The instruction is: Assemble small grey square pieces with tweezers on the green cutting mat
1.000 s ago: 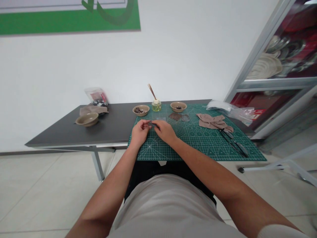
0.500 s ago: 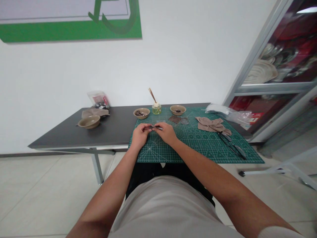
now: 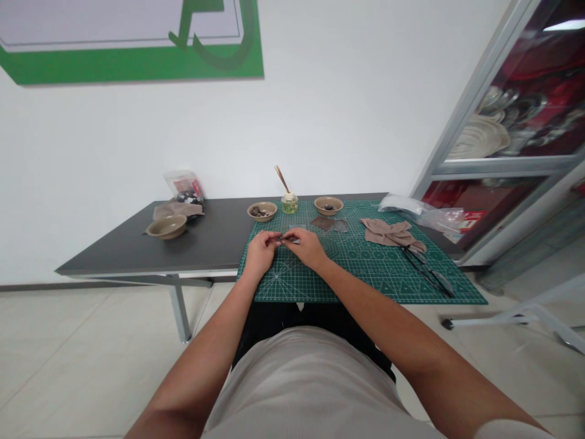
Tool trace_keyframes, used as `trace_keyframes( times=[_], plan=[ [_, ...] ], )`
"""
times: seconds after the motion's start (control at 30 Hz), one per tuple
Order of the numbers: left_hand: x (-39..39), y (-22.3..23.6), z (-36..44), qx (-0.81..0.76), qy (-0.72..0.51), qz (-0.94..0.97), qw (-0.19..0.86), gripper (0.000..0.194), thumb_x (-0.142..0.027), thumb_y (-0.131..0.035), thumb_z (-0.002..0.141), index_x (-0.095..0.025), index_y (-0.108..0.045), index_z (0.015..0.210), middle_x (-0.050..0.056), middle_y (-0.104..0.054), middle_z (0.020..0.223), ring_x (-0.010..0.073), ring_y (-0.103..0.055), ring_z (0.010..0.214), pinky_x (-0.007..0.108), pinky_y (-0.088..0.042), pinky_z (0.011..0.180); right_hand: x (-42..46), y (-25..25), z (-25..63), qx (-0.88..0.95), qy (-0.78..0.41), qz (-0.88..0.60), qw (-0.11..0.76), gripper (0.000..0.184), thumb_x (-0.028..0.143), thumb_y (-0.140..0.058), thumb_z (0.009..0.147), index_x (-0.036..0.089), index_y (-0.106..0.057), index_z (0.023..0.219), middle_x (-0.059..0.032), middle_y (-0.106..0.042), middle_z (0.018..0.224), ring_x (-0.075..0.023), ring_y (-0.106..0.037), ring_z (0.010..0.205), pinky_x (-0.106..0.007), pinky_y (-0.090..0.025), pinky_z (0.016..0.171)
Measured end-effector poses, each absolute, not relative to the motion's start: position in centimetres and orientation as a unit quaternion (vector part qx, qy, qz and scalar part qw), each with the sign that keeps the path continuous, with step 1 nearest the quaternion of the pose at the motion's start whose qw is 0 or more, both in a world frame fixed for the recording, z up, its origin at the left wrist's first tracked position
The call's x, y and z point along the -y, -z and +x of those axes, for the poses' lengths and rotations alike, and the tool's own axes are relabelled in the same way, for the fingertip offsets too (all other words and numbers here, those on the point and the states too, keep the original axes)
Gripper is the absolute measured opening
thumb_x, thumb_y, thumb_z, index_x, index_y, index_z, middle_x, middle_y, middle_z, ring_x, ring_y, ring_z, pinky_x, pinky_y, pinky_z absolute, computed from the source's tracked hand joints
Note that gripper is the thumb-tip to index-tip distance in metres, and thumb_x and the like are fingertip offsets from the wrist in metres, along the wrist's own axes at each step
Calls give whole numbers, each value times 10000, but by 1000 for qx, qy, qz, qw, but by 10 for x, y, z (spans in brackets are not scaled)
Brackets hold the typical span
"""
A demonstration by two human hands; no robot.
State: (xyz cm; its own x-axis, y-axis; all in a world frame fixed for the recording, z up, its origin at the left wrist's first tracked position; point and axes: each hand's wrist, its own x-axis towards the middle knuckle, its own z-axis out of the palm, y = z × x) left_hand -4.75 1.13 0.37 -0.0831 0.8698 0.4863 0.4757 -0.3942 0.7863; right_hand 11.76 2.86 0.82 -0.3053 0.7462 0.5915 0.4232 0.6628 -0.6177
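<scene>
My left hand (image 3: 260, 251) and my right hand (image 3: 307, 246) meet over the near left part of a green cutting mat (image 3: 365, 268). Both pinch a small thin dark piece (image 3: 284, 238) held between their fingertips; I cannot make out what it is. A tan bowl with dark bits (image 3: 262, 211) and a small glass bottle with sticks (image 3: 289, 202) stand just beyond the hands. Another tan bowl (image 3: 328, 205) and flat dark squares (image 3: 328, 224) lie to the right of them.
Crumpled beige cloth (image 3: 388, 231) and long dark scissors (image 3: 427, 270) lie on the mat's right side. A third bowl (image 3: 167, 227) and a plastic bag (image 3: 183, 186) sit at the dark table's left end. Clear bags (image 3: 425, 212) rest near a glass cabinet (image 3: 516, 128).
The view has shifted slightly, so the table sits lower in the picture. Both hands stay together on the small piece, fingers working it a little.
</scene>
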Motion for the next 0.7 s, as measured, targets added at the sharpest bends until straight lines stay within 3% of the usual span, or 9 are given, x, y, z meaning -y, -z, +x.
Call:
trace_keyframes(
  times=[0.23, 0.7],
  plan=[
    [-11, -4, -48, -514, -514, 661, 183, 188, -116, -652, 717, -213, -732, 857, 38, -677, 856, 195, -630, 809, 352, -500, 829, -29, -8, 118, 791, -180, -356, 465, 134, 156, -673, 828, 181, -708, 954, -43, -709, 932, -154, -658, 870, -286, -503, 833],
    [-9, -5, -47, -535, -480, 674, 170, 213, -131, -604, 763, -192, -720, 931, 44, -694, 920, 179, -647, 833, 344, -519, 862, -31, -5, 119, 786, -186, -341, 480, 95, 164, -696, 817, 204, -718, 901, -30, -718, 891, -160, -667, 838, -285, -513, 792]
  ],
)
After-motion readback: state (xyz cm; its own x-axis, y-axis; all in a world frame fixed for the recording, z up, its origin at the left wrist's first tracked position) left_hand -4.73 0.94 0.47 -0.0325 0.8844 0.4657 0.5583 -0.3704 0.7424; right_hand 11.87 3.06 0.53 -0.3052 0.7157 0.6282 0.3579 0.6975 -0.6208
